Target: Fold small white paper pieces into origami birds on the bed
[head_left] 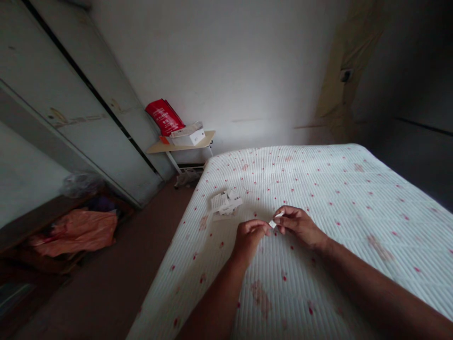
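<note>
Both my hands hover over a white mattress [336,189] dotted with small red marks. My right hand [299,224] pinches a small white piece [275,221] between thumb and fingers. My left hand [249,236] is closed in a pinch just left of that piece, its fingertips at or touching the piece's end. A small pile of white packets or wrappers [225,202] lies on the mattress a little beyond my left hand.
A small wooden side table [180,145] at the wall holds a white box [189,135] and a red bag [164,117]. A grey wardrobe [81,108] lines the left. Orange cloth [79,230] lies on a low shelf. Brown floor runs beside the bed.
</note>
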The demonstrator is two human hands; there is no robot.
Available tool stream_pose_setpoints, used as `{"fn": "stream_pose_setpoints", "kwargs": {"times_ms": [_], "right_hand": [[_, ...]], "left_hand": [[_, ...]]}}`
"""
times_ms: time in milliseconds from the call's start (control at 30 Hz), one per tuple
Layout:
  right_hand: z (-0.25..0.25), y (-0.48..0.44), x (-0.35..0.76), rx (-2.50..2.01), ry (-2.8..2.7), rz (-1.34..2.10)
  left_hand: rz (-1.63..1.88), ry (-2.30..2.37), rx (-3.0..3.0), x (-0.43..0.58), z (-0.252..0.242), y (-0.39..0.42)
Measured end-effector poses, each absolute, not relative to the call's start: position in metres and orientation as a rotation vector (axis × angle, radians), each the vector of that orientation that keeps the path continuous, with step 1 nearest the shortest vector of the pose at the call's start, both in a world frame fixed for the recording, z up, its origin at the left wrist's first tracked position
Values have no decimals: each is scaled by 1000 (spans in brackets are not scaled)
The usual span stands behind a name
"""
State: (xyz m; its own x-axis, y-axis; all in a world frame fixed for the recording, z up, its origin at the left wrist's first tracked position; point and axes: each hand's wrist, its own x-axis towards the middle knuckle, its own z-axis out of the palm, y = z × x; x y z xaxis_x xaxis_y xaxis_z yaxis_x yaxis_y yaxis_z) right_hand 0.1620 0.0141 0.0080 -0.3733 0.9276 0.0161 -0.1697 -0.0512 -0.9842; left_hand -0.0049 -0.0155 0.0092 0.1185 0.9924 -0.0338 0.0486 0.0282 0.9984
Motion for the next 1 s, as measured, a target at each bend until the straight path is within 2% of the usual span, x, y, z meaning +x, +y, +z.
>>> {"fn": "stream_pose_setpoints", "kwargs": {"times_ms": [400, 567, 833, 1000], "right_hand": [[6, 14, 163, -909, -1469, 1663], [10, 15, 166, -985, -1625, 1557], [7, 23, 169, -1155, -1812, 1573], [7, 27, 166, -1402, -1975, 1342]], "left_hand": [[1090, 1356, 1750, -2, -1, -14], [1076, 1319, 1739, -3, 0, -14], [823, 1547, 1708, 5, -7, -12], [587, 1781, 1942, 10, -3, -14]]}}
